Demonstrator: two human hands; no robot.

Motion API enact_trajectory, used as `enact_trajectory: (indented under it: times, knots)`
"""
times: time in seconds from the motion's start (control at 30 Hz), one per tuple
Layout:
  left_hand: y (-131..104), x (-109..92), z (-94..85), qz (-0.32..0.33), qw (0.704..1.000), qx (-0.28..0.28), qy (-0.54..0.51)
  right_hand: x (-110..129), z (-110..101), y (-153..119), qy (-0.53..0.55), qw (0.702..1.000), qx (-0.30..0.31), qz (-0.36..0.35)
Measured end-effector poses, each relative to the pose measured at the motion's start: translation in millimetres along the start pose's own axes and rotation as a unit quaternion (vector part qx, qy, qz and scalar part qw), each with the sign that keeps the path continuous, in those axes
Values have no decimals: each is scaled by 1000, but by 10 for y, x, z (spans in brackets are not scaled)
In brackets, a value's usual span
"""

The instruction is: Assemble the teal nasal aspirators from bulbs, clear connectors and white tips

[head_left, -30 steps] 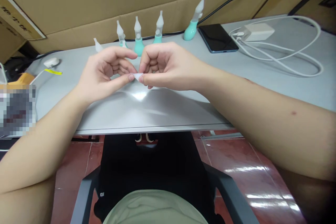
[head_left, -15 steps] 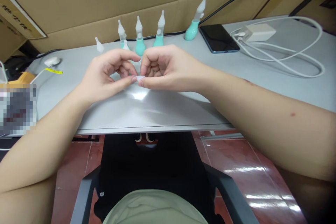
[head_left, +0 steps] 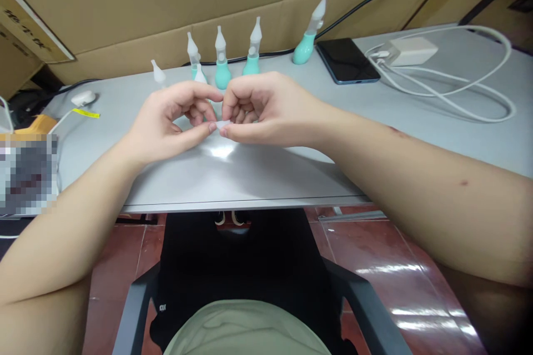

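Note:
My left hand (head_left: 170, 119) and my right hand (head_left: 270, 111) meet over the table, thumbs toward each other. Between their fingertips is a small translucent white piece (head_left: 224, 123), pinched from both sides; most of it is covered by fingers. Just behind the hands, teal-bulbed nasal aspirators (head_left: 222, 75) with clear necks and white pointed tips stand in a loose row. A separate white nozzle tip (head_left: 157, 72) stands behind my left hand. Another white tip (head_left: 200, 74) shows above that hand's fingers, its lower part hidden.
On the right, a black phone (head_left: 347, 61) lies beside a white charger (head_left: 412, 51) with a looped white cable (head_left: 470, 112). A white plug-like device (head_left: 83, 98) with a yellow tag is at left. Cardboard (head_left: 125, 5) rises behind the grey table (head_left: 250, 177).
Almost nothing differs. Both hands keep their pinch on the small white piece, which looks very slightly shifted in the fingertips.

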State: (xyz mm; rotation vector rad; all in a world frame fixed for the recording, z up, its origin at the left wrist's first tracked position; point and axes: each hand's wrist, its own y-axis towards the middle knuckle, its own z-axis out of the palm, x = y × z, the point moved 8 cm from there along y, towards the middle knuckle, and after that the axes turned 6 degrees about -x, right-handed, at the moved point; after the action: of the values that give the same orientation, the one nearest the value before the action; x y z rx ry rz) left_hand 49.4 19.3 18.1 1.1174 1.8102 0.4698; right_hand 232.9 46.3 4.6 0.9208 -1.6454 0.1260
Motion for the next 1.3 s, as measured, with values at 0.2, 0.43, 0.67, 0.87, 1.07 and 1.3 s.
enact_trajectory:
  times: [0.2,0.43,0.67,0.87,1.07,1.3]
  knots:
    - [-18,20,-20,-10,999,19,37,-5,-13,3,-7,1000,-5,0]
    - [-41,29,-35,-50,996,15,72,-6,-28,-6,-15,1000,-11,-14]
    - [-28,-38,-6,-80,992,22,91,22,-28,-23,-48,999,-1,-4]
    - [-22,-77,21,-105,989,34,94,-6,-25,-30,-52,999,11,11]
    - [-16,-89,13,-87,992,44,84,-36,-17,-44,-54,998,19,7]
    - [-34,-67,22,-110,989,36,86,-21,-9,-42,-59,998,19,-15]
